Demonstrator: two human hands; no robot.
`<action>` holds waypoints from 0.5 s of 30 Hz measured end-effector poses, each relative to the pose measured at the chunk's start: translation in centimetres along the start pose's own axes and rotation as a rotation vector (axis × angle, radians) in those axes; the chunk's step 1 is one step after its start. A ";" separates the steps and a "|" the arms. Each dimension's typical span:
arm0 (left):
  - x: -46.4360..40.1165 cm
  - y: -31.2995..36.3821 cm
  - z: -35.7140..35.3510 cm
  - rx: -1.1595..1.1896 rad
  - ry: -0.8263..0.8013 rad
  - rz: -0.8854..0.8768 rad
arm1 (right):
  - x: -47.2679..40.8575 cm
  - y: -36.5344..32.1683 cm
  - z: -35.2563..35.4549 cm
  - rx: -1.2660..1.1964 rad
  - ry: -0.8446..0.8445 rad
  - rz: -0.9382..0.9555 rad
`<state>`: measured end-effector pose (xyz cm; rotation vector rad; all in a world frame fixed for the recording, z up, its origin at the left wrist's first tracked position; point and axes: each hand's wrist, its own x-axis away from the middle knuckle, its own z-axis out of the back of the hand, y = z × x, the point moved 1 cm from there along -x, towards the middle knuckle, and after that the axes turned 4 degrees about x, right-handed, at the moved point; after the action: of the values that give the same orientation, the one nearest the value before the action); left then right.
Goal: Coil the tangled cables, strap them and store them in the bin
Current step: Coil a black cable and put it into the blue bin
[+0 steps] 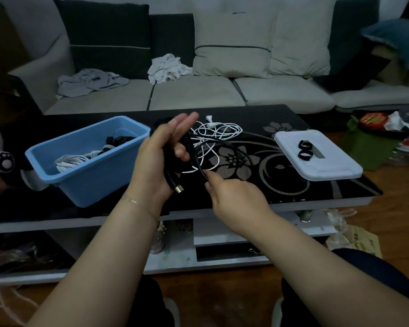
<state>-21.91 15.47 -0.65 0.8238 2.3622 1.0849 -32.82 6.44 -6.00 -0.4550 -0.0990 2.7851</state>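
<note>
Dim sofa backs a black floral bench (316,185). Left hand (156,161) grips the black cable (189,147) coil at centre frame; right hand (236,197) pinches its free run, feeding loops. Blue bin (85,180) waits centre-left, straps (304,149) centre-right.

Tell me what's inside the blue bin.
The blue bin holds a coiled white cable and dark cable ends behind it. Its near wall hides the bottom.

Looks forward and down from head height, close above both forearms, over a black floral coffee table (293,185) toward a sofa (198,93) behind. Wide-angle, edges bowed. Single view only.
</note>
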 end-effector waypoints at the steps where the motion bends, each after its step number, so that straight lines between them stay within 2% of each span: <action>1: 0.2 -0.1 -0.2 -0.101 -0.020 -0.023 | 0.0 0.1 0.2 0.031 -0.006 0.027; 7: 0.6 -1.2 -0.8 -0.510 -0.110 -0.097 | 0.3 0.6 1.3 0.121 -0.038 0.178; 13: 0.7 -2.6 -1.0 -0.808 -0.218 -0.042 | 0.5 1.1 1.8 0.136 -0.015 0.284; 15: 0.4 -2.8 -0.6 -1.014 -0.247 -0.098 | 0.5 1.5 2.1 0.112 0.022 0.310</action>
<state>-23.51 13.93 -2.48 0.4035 1.3292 1.7461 -34.35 5.16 -4.36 -0.5114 0.1449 3.0656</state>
